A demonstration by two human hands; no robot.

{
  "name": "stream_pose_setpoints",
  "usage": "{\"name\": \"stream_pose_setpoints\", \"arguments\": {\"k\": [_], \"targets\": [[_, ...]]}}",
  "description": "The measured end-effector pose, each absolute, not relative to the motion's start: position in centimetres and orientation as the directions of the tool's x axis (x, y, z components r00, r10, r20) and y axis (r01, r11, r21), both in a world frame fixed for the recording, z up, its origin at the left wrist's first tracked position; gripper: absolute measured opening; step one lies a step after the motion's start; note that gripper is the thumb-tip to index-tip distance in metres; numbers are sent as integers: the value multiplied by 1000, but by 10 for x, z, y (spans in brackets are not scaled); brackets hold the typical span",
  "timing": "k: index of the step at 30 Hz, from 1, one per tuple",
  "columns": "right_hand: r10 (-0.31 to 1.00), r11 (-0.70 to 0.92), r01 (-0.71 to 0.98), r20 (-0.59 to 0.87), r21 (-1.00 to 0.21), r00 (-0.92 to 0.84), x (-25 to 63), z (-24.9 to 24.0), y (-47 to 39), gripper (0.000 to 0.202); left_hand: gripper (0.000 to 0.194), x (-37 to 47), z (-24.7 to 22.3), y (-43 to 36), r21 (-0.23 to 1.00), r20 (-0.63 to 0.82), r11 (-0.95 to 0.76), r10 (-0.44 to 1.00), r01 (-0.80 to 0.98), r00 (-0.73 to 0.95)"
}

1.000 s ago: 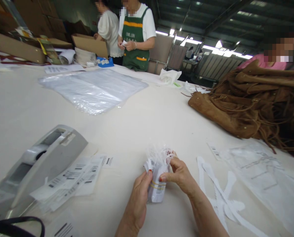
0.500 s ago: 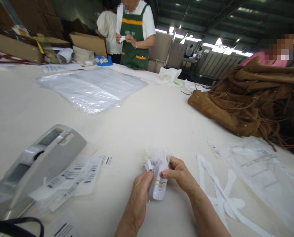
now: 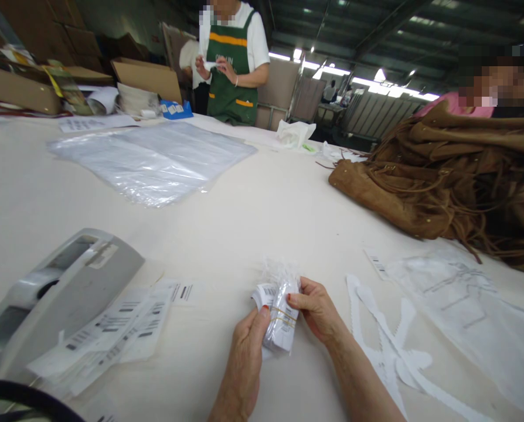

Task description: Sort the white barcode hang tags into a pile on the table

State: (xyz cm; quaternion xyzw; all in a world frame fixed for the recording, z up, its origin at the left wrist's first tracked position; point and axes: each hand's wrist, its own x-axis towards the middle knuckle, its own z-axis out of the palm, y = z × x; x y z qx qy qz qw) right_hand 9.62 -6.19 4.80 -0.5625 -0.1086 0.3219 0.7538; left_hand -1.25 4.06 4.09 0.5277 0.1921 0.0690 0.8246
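Between my hands is a bundle of white barcode tags [image 3: 283, 328] in clear plastic, with rubber bands around its middle. My left hand [image 3: 247, 351] grips its left side, thumb on the front. On the right edge, my right hand [image 3: 318, 310] pinches the bundle with thumb and fingers; its fingertips are partly hidden behind. A curled label strip [image 3: 265, 291] with a barcode sticks out at the bundle's upper left. Clear plastic ends bunch at the top. To the left lie several barcode label sheets [image 3: 125, 322], beside a grey tape dispenser [image 3: 64, 299].
A stack of clear plastic bags [image 3: 156, 155] lies farther back. White paper strips [image 3: 387, 334] and a plastic bag [image 3: 468, 316] lie at right, below brown fringed bags [image 3: 438, 176]. Across the table stands a person in a green apron [image 3: 229, 70]; another person's pink sleeve [image 3: 438, 108] shows behind the bags.
The bundle has tilted slightly in my hands, and more of the label strip shows at its upper left. The view has shifted a little. The person across has spread their hands slightly.
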Motion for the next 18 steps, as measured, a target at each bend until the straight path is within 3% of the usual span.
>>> {"name": "stream_pose_setpoints", "arguments": {"k": [6,12,18], "targets": [[590,196,-334,-161,-922,791,97,46,-61,34,49,-12,32,37,804,-337,587,322,93,885],[600,200,-374,-189,-906,777,97,53,-63,31,75,-14,43,44,863,-218,483,88,150,972],[608,159,-290,-138,-944,782,98,62,-69,31,64,-14,48,44,869,-270,435,18,236,963]]}}
